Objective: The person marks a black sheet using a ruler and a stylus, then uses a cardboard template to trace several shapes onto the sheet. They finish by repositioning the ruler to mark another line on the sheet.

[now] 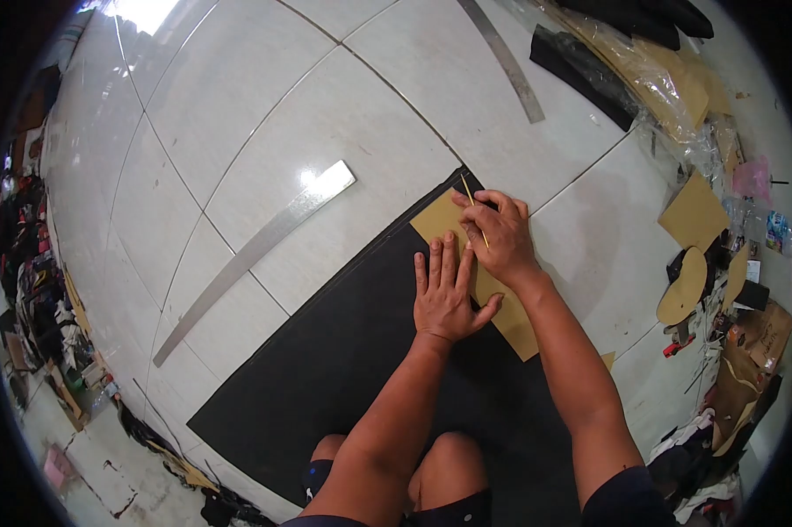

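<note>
A large black sheet (352, 351) is spread over the tiled floor, under my knees. On its right part lies a long tan cardboard piece (510, 329). My left hand (449, 299) presses flat on the cardboard and the black sheet, fingers spread. Just to its upper right, my right hand (499, 235) holds a thin yellowish stick (467, 189) between its fingers, near the far end of the cardboard. The stick's upper tip points at the sheet's far corner. My right fingers hide part of the cardboard's edge.
A metal ruler (264, 241) lies on the tiles at the left, a second metal strip (506, 61) at the top. Tan cardboard pieces (694, 213), plastic wrap and black material (580, 75) lie at the right. Piled cloth (32, 263) lines the far left.
</note>
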`<control>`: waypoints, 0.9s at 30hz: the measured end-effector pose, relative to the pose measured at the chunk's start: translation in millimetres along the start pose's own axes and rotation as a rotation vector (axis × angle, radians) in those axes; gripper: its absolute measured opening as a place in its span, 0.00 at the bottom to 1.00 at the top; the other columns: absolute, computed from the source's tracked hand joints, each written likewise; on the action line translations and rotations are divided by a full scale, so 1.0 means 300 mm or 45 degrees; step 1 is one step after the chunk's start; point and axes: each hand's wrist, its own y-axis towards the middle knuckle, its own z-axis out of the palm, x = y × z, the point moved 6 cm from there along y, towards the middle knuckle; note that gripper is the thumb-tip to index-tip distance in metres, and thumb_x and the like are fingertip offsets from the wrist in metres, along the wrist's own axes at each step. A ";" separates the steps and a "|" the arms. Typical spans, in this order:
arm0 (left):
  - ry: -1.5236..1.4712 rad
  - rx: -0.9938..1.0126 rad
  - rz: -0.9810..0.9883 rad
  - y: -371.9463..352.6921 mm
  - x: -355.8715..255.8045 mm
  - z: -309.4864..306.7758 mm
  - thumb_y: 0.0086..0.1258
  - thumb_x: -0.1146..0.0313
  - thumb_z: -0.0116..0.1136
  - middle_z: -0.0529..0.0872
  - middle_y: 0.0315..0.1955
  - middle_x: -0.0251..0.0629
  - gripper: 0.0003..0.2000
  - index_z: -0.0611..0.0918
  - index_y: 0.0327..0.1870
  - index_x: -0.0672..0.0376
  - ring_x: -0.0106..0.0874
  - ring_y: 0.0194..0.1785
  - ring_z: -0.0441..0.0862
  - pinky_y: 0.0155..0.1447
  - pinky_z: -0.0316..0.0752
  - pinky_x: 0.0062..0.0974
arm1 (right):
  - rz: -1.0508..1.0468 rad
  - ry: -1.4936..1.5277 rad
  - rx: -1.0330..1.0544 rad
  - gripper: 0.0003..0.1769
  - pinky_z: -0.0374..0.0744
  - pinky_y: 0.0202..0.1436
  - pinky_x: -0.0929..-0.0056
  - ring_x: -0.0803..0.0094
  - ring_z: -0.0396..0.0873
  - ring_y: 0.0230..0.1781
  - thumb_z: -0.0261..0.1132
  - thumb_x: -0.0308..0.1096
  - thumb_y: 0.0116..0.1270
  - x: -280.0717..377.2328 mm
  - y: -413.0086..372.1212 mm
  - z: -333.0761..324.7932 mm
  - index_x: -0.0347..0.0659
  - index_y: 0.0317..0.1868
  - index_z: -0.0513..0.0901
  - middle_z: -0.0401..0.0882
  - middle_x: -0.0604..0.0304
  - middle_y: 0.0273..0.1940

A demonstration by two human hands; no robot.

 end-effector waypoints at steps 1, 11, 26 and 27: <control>-0.011 0.006 0.001 0.003 -0.003 -0.002 0.61 0.28 0.56 0.56 0.80 0.56 0.50 0.66 0.77 0.59 0.51 0.84 0.49 0.83 0.37 0.55 | 0.001 -0.002 -0.002 0.06 0.65 0.65 0.60 0.67 0.74 0.62 0.66 0.36 0.70 -0.001 0.002 0.001 0.50 0.44 0.79 0.84 0.77 0.62; 0.026 0.040 -0.006 0.003 -0.003 -0.007 0.58 0.25 0.58 0.54 0.80 0.57 0.54 0.64 0.78 0.58 0.54 0.84 0.46 0.83 0.36 0.57 | 0.065 0.228 -0.067 0.09 0.68 0.65 0.59 0.62 0.75 0.61 0.62 0.32 0.74 -0.010 0.005 -0.036 0.46 0.53 0.80 0.81 0.66 0.65; 0.192 -0.029 0.139 0.001 -0.027 0.017 0.61 0.31 0.62 0.50 0.81 0.58 0.54 0.56 0.80 0.59 0.54 0.84 0.40 0.83 0.33 0.56 | 1.452 0.636 -1.008 0.15 0.83 0.47 0.74 0.71 0.86 0.45 0.59 0.32 0.80 0.131 -1.062 -0.219 0.32 0.59 0.81 0.86 0.53 0.44; 0.199 -0.026 0.143 -0.002 -0.027 0.018 0.61 0.31 0.62 0.49 0.81 0.57 0.54 0.56 0.81 0.59 0.54 0.85 0.40 0.83 0.32 0.56 | 1.448 0.672 -1.005 0.14 0.84 0.47 0.73 0.71 0.86 0.45 0.59 0.31 0.80 0.151 -1.077 -0.184 0.32 0.58 0.81 0.87 0.53 0.44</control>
